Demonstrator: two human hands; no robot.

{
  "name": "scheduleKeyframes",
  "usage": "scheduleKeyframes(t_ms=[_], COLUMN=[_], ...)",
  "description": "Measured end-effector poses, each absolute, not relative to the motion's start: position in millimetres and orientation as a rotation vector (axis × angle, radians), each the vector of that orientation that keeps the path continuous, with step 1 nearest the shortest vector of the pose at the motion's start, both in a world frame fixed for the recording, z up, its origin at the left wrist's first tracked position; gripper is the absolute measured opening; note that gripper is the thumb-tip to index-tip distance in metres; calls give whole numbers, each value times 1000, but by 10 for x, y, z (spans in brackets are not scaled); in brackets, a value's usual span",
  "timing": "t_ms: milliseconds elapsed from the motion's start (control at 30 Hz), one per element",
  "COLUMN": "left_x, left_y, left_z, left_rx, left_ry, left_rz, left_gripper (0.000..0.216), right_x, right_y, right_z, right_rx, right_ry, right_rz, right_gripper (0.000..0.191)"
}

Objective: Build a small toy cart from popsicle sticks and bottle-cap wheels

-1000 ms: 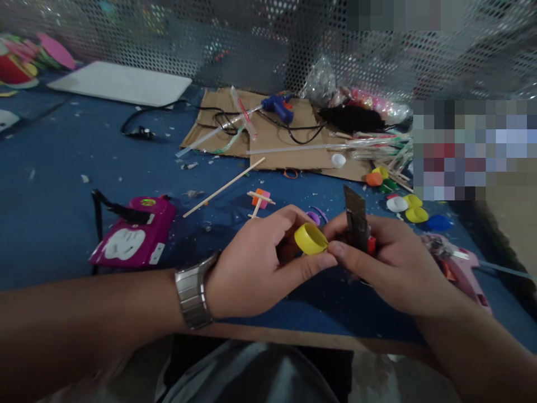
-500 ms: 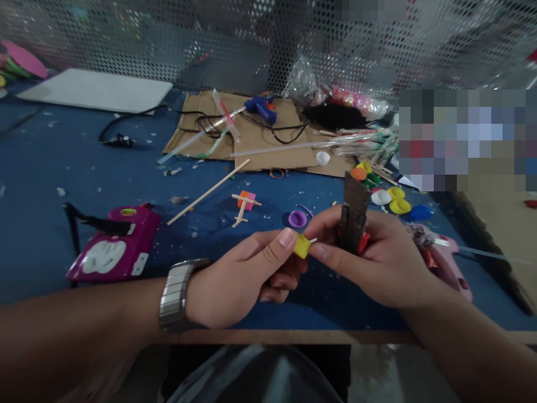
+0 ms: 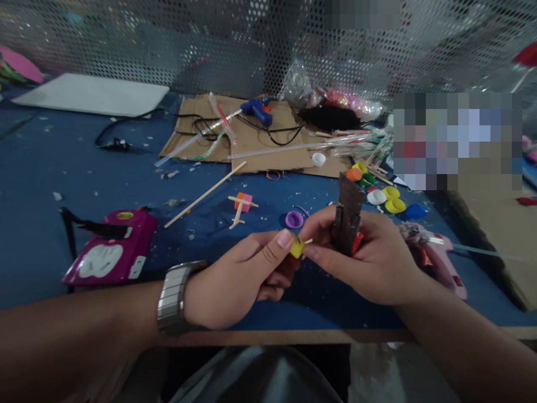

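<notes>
Between thumb and fingers, my left hand [image 3: 239,274] pinches a small yellow block [image 3: 297,248]. A short pale stick end [image 3: 309,241] pokes out of the block on the right. My right hand [image 3: 373,263] is closed around a utility knife [image 3: 348,215], its dark wide blade pointing up and a bit of red showing at the palm. The thumb and forefinger of that hand meet close to the stick end; whether they grip it I cannot tell. Just beyond the block lies a purple bottle cap [image 3: 294,219].
Left lies a magenta device [image 3: 111,249]; ahead, a wooden stick [image 3: 205,194] and a stick figure with an orange-pink block [image 3: 242,202]. Behind, a blue glue gun [image 3: 257,111] rests on cardboard [image 3: 277,159]. Coloured caps [image 3: 395,206] and a pink glue gun [image 3: 444,263] are right.
The whole view has shifted slightly. Both hands keep their holds, and the yellow block looks a little turned between the fingers.
</notes>
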State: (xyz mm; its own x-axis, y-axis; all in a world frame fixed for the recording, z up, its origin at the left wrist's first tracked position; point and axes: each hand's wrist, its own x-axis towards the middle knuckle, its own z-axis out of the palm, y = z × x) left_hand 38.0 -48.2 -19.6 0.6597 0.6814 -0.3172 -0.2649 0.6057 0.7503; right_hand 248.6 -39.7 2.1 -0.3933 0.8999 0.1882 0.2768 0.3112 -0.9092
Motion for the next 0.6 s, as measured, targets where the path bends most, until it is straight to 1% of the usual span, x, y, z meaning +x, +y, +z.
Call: scheduleKeyframes(t_ms=[100, 200, 333, 433, 600], left_x=[377, 383, 388, 391, 402], left_y=[-475, -458, -458, -475, -467], left_z=[-185, -184, -191, -193, -179], left_rx=[727, 714, 703, 690, 709], left_ry=[637, 661, 697, 716, 733], left_rz=[562, 536, 524, 549, 546], left_gripper=[50, 53, 58, 60, 58], right_x=[2492, 2498, 2512, 2534, 2555], right_y=[-408, -408, -387, -373, -368], right_z=[11, 25, 37, 31, 26], right_rx=[-1040, -1035, -1001, -981, -951], right_ry=[-1847, -1885, -1979, -2082, -2179], right_rz=[1099, 1079, 1079, 1023, 934], right_gripper=[9, 5, 7, 7, 9])
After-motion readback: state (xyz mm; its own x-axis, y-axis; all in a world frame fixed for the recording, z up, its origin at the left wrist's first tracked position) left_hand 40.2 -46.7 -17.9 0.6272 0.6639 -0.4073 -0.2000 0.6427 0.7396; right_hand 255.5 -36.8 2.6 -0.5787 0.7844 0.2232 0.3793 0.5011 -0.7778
